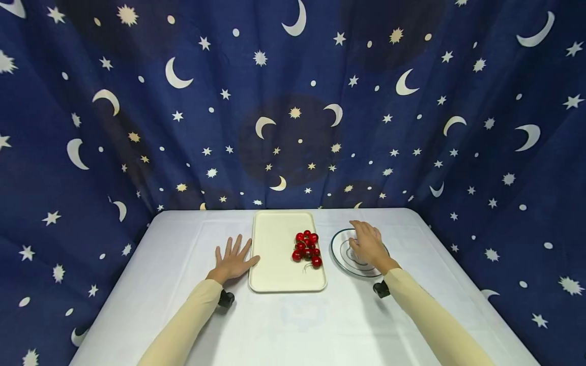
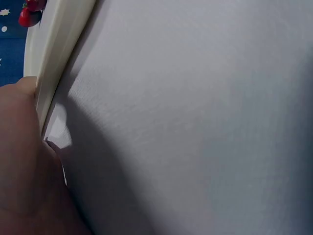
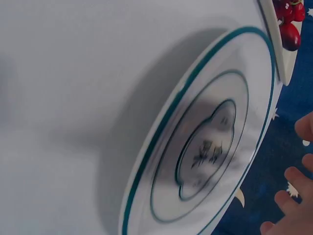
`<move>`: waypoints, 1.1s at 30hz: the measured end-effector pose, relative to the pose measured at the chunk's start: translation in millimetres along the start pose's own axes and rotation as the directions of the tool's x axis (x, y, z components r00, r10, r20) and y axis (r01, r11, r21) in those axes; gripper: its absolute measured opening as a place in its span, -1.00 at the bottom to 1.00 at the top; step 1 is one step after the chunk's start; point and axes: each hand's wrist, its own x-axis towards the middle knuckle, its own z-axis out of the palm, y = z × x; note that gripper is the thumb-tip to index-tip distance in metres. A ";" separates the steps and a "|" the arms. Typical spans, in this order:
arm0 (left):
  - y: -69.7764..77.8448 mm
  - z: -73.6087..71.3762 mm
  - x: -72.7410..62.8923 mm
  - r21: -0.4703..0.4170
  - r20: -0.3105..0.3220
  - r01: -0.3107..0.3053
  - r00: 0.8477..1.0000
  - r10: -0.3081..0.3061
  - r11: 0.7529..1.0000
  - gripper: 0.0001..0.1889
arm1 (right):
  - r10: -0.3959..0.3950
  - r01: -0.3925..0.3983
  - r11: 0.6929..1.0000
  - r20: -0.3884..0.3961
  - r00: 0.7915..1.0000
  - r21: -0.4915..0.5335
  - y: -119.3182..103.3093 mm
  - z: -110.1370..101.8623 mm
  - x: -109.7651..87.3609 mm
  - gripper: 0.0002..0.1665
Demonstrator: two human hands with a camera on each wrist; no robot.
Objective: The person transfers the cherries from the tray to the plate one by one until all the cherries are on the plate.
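In the head view, my left hand [image 1: 232, 263] lies spread beside a cream rectangular tray [image 1: 273, 259], its thumb on the left rim. The left wrist view shows the thumb [image 2: 27, 85] touching the tray's rim [image 2: 58, 54]. A cluster of red cherries [image 1: 308, 251] with thin stems lies on the tray's right half. Over a round white plate [image 1: 340, 249] with a dark green rim hovers my right hand [image 1: 368, 246], fingers loosely bent and nothing held. From the right wrist, the fingers [image 3: 298, 183] appear apart from the plate [image 3: 215, 122], whose middle carries dark printed characters.
A white cloth covers the table [image 1: 293, 330]. Dark blue curtains [image 1: 293, 142] with moons and stars rise behind it and along both sides. A narrow strip of cloth separates the tray from the plate.
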 end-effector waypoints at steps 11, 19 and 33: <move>2.8 2.6 9.8 0.067 -0.003 -0.011 1.000 0.012 0.998 -0.14 | -0.019 0.019 0.999 -0.007 1.000 0.046 -19.1 22.7 10.2 -0.31; 2.9 3.4 6.8 0.061 -0.032 -0.004 0.999 0.006 0.998 -0.14 | -0.046 0.046 0.997 0.010 0.999 0.057 -32.2 33.4 18.6 -0.32; -0.3 8.5 1.4 0.077 -0.038 0.016 0.999 -0.013 0.997 -0.15 | -0.035 0.028 0.996 0.082 0.996 0.082 -63.7 44.3 25.8 -0.34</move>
